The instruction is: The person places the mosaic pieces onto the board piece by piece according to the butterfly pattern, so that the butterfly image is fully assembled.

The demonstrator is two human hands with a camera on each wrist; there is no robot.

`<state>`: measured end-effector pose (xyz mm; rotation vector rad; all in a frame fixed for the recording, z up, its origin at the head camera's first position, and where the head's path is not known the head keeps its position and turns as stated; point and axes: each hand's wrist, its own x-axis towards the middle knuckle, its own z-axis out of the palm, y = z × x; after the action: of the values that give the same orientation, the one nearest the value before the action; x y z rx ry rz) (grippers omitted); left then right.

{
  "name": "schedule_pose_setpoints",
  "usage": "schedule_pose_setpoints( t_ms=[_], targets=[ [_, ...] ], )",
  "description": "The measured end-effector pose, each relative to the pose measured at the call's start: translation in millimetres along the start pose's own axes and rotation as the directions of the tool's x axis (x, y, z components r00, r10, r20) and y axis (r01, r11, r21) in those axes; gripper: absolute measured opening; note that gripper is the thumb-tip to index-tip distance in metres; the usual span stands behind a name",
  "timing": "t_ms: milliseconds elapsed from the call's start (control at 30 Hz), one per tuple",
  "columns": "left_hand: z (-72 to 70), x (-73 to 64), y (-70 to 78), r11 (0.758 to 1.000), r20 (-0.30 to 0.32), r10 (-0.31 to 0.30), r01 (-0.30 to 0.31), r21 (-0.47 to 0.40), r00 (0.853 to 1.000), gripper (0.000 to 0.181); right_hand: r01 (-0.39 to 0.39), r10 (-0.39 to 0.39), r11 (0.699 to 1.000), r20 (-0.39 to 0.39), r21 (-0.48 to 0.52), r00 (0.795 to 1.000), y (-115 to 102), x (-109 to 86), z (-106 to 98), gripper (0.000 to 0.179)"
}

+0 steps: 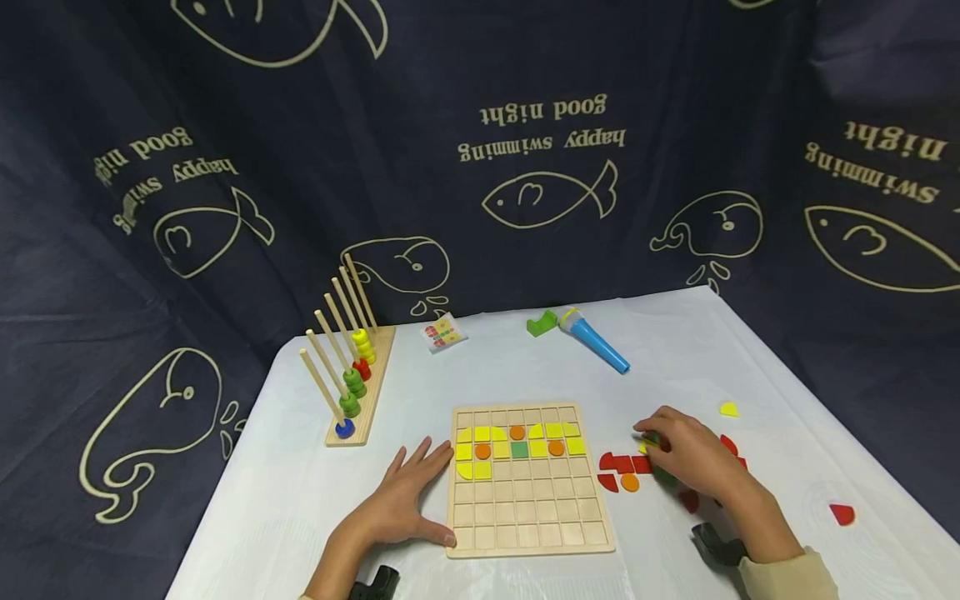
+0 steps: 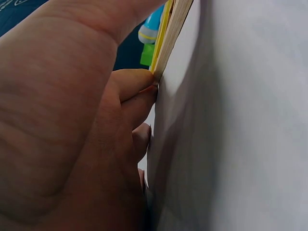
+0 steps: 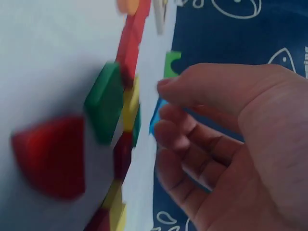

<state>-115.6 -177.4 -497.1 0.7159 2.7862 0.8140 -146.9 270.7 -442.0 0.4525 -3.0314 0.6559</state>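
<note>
A wooden grid board [image 1: 536,512] lies flat on the white table, with yellow pieces [image 1: 482,470], orange discs [image 1: 517,432] and a green square [image 1: 519,450] in its upper rows. My left hand [image 1: 401,504] is spread on the table, its fingertips and thumb touching the board's left edge. To the right of the board, my right hand [image 1: 693,450] hovers over loose pieces. The right wrist view shows its thumb and fingers [image 3: 174,137] apart and loosely bent, with nothing between them. Beneath it lie a green piece [image 3: 105,103], a red quarter-round piece [image 3: 53,156] and yellow pieces.
A peg stand [image 1: 382,358] with coloured beads stands at the back left. Behind the board lie a small pattern card [image 1: 443,332], a green block [image 1: 542,323] and a blue toy microphone [image 1: 596,340]. A red piece [image 1: 842,514] lies far right, a yellow one [image 1: 729,409] further back.
</note>
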Motion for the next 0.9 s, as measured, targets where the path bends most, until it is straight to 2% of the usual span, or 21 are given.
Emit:
schedule_pose_setpoints(
  t_ms=[233,567,900],
  targets=[
    [0.1,-1.3,-1.0,1.000,0.001,0.005,-0.005,-0.006,1.000,0.126,-0.019,0.019,1.000,0.029,-0.019,0.999,12.5,-3.8,3.0,0.028],
    [0.1,-0.9,-0.3,1.000,0.004,-0.011,0.011,-0.003,1.000,0.127,-0.021,0.021,1.000,-0.005,-0.010,1.000,13.0,-3.5,11.6,0.025],
    [-0.4,-0.9,0.2,1.000,0.003,-0.003,0.003,0.001,1.000,0.126,-0.013,0.011,0.999,-0.040,-0.030,0.999,10.7,-1.4,10.1,0.030]
  ],
)
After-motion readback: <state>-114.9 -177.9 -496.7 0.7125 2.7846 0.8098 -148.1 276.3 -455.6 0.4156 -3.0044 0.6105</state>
